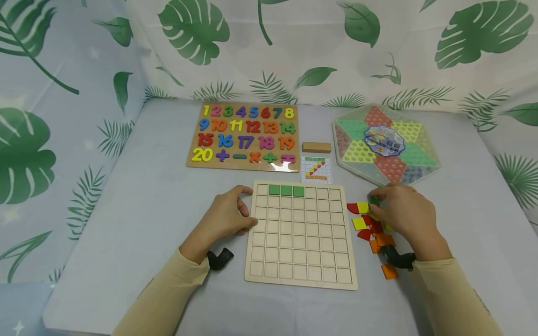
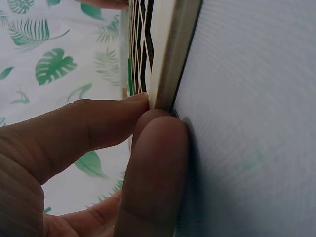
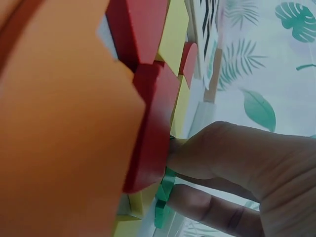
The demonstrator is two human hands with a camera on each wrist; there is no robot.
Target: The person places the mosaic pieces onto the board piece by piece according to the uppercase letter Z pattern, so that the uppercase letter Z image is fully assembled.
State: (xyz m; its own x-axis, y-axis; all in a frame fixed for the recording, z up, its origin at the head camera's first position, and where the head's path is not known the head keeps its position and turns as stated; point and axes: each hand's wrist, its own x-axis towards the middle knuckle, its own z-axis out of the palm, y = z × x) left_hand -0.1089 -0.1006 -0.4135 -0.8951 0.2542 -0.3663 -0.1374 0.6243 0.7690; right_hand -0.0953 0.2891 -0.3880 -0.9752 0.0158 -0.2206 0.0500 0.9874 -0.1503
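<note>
A wooden grid board (image 1: 293,240) lies flat on the table, with three green square tiles (image 1: 286,190) in its top row. At the board's left edge, my left hand (image 1: 224,212) holds the rim with bent fingers. In the left wrist view, one fingertip (image 2: 136,98) touches the top of the rim and others press its side. My right hand (image 1: 405,212) pinches a green tile (image 1: 374,200) between thumb and finger, right of the board. Close to it are yellow tiles (image 1: 359,224), red rounded tiles (image 1: 364,234) and orange tiles (image 1: 389,271). The right fingers partly hide the pile.
Behind the board lie a pattern card (image 1: 316,170) and a wooden block (image 1: 316,147). A number puzzle board (image 1: 244,137) stands to their left. At the right lies a hexagonal game board (image 1: 357,123) with coloured sections. Leaf-print cloth (image 1: 294,46) hangs behind the table.
</note>
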